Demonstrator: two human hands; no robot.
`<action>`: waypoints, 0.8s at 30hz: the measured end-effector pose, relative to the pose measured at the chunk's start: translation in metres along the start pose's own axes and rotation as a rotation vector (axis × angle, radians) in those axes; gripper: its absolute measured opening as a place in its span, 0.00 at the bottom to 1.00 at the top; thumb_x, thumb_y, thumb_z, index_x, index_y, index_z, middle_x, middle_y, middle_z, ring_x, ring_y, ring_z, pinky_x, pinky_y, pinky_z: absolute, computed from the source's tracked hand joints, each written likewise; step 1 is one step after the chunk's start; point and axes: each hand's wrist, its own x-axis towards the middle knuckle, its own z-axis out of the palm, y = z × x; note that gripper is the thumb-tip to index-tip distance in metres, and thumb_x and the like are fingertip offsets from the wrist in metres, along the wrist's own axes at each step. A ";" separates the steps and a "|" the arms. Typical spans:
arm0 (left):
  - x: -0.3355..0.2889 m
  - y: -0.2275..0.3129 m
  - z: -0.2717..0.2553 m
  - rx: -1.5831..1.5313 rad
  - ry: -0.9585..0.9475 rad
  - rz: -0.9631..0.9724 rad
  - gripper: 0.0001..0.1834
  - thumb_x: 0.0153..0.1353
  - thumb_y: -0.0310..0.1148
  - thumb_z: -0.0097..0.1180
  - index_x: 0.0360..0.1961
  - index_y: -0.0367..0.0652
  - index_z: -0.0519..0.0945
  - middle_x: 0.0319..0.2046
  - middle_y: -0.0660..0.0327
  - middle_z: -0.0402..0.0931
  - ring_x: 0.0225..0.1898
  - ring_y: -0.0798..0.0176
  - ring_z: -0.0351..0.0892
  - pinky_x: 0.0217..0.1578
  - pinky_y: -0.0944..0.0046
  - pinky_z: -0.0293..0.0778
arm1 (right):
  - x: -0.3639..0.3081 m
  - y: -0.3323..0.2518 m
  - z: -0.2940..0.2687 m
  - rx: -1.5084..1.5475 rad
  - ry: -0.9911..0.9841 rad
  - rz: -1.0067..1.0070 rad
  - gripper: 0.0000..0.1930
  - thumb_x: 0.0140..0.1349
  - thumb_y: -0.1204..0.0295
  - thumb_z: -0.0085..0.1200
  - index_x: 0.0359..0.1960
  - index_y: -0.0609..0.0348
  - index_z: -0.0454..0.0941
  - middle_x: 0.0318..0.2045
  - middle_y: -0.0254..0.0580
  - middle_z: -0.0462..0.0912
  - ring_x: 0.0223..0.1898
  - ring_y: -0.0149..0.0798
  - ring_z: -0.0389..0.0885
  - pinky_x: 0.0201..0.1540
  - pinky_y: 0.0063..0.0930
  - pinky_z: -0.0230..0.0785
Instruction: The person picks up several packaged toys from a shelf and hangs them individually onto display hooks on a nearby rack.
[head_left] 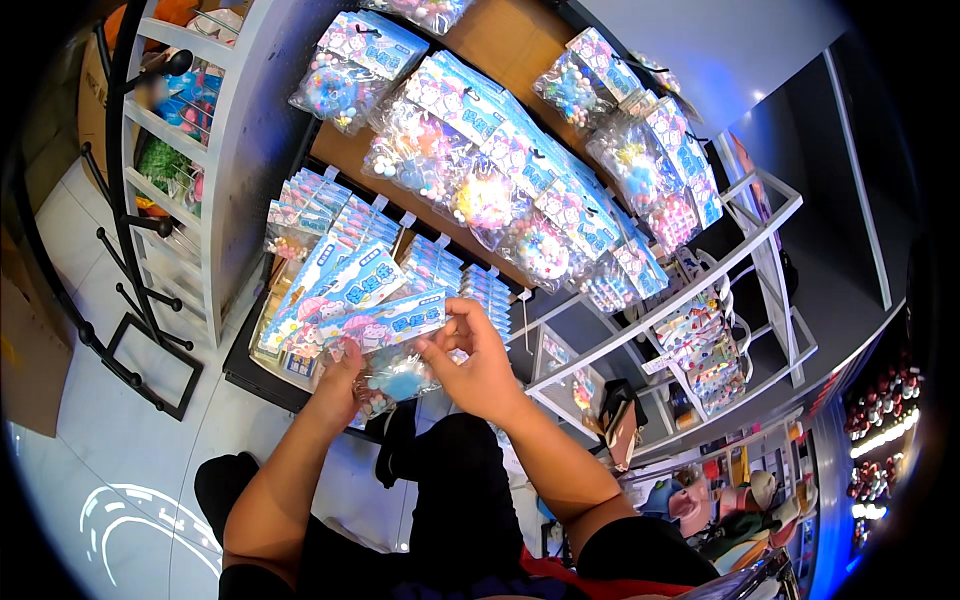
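Note:
Both my hands hold one clear plastic packet (392, 381) with a light-blue header card. Something blue and fluffy shows inside it. My left hand (343, 378) grips the packet's left side with the thumb on top. My right hand (476, 362) is closed on the right end, its thumb on the plastic and its fingers at the card's edge. Just beyond, similar packets with light-blue cards (362, 278) lean at a slant over the lower display shelf. The held packet covers part of them.
Above, rows of like packets (490, 150) hang from hooks on a brown panel. Below them, more carded packets (432, 262) stand in tight rows. A white metal rack (690, 290) juts out at the right. At the left stands a black stand (150, 300) with knobbed arms.

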 end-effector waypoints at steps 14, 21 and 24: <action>-0.013 0.008 0.017 0.330 0.125 0.120 0.30 0.78 0.52 0.52 0.69 0.42 0.73 0.58 0.59 0.78 0.51 0.66 0.82 0.45 0.63 0.83 | 0.000 -0.015 -0.069 0.254 -0.066 0.083 0.23 0.71 0.85 0.50 0.64 0.53 0.61 0.57 0.40 0.71 0.41 0.22 0.77 0.33 0.19 0.75; -0.013 0.018 0.017 0.496 0.157 0.037 0.31 0.79 0.51 0.51 0.68 0.35 0.74 0.62 0.57 0.77 0.61 0.62 0.75 0.63 0.59 0.70 | 0.104 -0.101 -0.182 0.040 0.335 -0.380 0.31 0.69 0.86 0.46 0.72 0.56 0.55 0.64 0.48 0.65 0.56 0.36 0.76 0.49 0.26 0.76; -0.007 0.006 0.014 0.460 0.189 0.063 0.29 0.76 0.53 0.56 0.63 0.38 0.79 0.49 0.61 0.80 0.45 0.68 0.77 0.45 0.64 0.73 | 0.152 -0.116 -0.233 0.010 0.397 -0.364 0.32 0.67 0.85 0.46 0.73 0.56 0.55 0.59 0.47 0.72 0.49 0.35 0.78 0.46 0.29 0.78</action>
